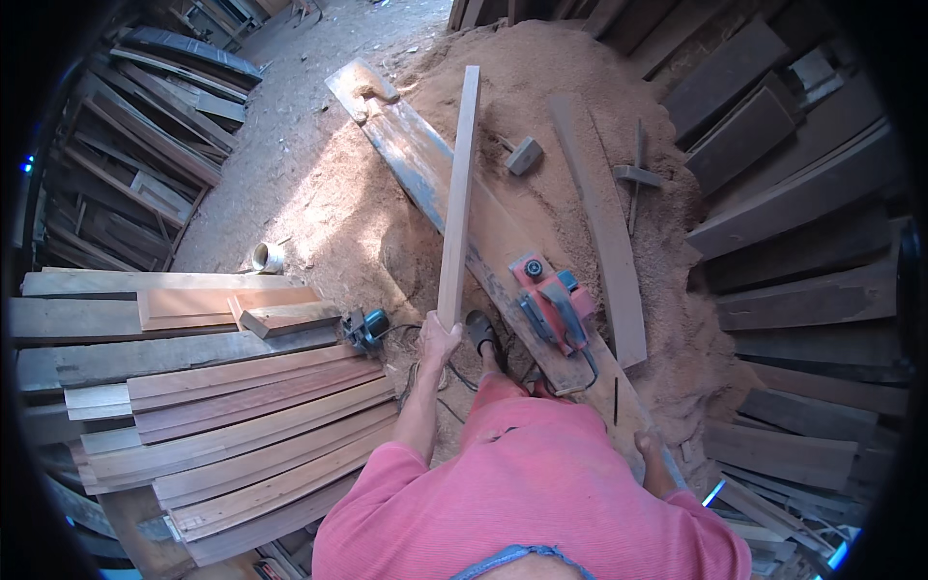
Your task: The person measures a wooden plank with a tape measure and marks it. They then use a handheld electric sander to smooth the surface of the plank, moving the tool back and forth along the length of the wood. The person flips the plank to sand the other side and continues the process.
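My left hand (pixel 439 337) grips the near end of a long squared timber (pixel 460 196), which points away from me over a worn plank bench (pixel 417 170). Down at my right side, my right hand (pixel 649 444) is by the bench's near end. Its fingers are small and partly turned away, so their pose is unclear. A red electric planer (pixel 554 304) rests on the bench, its cord trailing off the near side. Between the planer and my right hand lies a thin dark stick, perhaps a pencil (pixel 616 401).
Sawdust (pixel 341 210) covers the floor. Right of the bench lie a wooden mallet (pixel 523 156), a broad board (pixel 605 235) and what looks like a marking gauge (pixel 637 176). To the left are stacked boards (pixel 254 384), a corded power tool (pixel 366 330) and a can (pixel 268 257).
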Tool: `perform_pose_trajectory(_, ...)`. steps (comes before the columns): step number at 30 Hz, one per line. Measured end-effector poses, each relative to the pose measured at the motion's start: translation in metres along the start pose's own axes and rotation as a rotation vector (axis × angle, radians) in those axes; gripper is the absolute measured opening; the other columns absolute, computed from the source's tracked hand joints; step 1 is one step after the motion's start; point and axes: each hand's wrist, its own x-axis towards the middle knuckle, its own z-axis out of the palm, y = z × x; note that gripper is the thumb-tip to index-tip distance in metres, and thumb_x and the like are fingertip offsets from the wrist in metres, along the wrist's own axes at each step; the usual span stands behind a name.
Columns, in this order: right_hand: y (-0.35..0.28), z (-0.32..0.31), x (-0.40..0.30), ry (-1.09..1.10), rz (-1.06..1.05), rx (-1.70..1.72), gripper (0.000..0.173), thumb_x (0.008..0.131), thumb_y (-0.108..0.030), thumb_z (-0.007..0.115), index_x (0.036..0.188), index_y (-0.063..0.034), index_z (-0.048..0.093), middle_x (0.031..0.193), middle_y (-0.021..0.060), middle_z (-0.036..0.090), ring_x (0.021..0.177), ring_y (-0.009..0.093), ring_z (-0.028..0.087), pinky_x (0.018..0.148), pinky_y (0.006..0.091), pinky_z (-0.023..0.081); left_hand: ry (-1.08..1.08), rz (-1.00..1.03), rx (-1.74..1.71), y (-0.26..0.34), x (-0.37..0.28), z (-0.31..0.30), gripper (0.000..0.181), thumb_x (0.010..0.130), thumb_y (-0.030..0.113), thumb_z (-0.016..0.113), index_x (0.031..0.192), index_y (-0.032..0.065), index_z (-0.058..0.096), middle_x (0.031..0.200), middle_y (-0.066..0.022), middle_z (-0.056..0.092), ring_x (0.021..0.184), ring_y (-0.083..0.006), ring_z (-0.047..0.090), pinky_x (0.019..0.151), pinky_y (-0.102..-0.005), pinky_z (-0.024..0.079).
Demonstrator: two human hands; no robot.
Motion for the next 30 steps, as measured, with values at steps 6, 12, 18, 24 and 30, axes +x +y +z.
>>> perform_pose_trajectory(6, 0.028, -0.004, 0.03, 0.0, -0.05, -0.083, 0.057, 0.087, -0.034, 0.061, 0.124, 0.0087, 0.069, 0.133, 0.0341, 0.063, 0.129, 0.041, 0.061, 0.109, 0.0446, 0.046, -0.009, 0.011, -0.105, 0.007, -0.008, 0.002, 0.066, 0.084, 0.034, 0.074, 0.139, 0.0066, 0.05, 0.116, -0.0309, 0.071, 0.114, -0.046, 0.068, 0.1, -0.0528, 0.052)
perform_pose_trajectory(12, -0.002, -0.032, -0.015, 0.055, 0.007, 0.091, 0.064, 0.086, -0.035, 0.063, 0.133, 0.0089, 0.063, 0.138, 0.0359, 0.059, 0.133, 0.045, 0.057, 0.111, 0.0453, 0.045, -0.02, -0.05, -0.166, 0.019, -0.021, 0.023, 0.067, 0.085, 0.035, 0.074, 0.14, 0.0062, 0.048, 0.117, -0.0304, 0.07, 0.113, -0.0469, 0.068, 0.099, -0.0527, 0.053)
perform_pose_trajectory(18, -0.008, -0.025, -0.034, 0.06, 0.075, 0.298, 0.077, 0.088, -0.038, 0.063, 0.147, 0.0099, 0.05, 0.149, 0.037, 0.049, 0.14, 0.047, 0.049, 0.116, 0.0455, 0.04, -0.009, -0.028, -0.211, 0.024, -0.022, 0.037, 0.065, 0.084, 0.036, 0.073, 0.135, 0.0047, 0.049, 0.115, -0.0306, 0.07, 0.111, -0.0475, 0.068, 0.098, -0.0527, 0.052)
perform_pose_trajectory(24, 0.129, 0.079, 0.06, 0.289, 0.202, 0.366, 0.081, 0.092, -0.041, 0.061, 0.148, 0.0143, 0.042, 0.15, 0.0365, 0.048, 0.146, 0.046, 0.04, 0.125, 0.0435, 0.028, 0.006, 0.0, -0.243, 0.018, -0.015, 0.05, 0.074, 0.086, 0.047, 0.075, 0.139, 0.0037, 0.049, 0.116, -0.0291, 0.07, 0.109, -0.0452, 0.069, 0.095, -0.0512, 0.053)
perform_pose_trajectory(30, 0.086, 0.057, -0.006, 0.339, 0.308, 0.512, 0.08, 0.09, -0.037, 0.064, 0.148, 0.0146, 0.042, 0.152, 0.0388, 0.044, 0.145, 0.047, 0.041, 0.121, 0.0442, 0.033, 0.087, 0.078, -0.353, -0.015, 0.009, 0.066, 0.061, 0.103, 0.049, 0.056, 0.14, 0.001, 0.05, 0.124, -0.0281, 0.065, 0.112, -0.0391, 0.066, 0.098, -0.0475, 0.05)
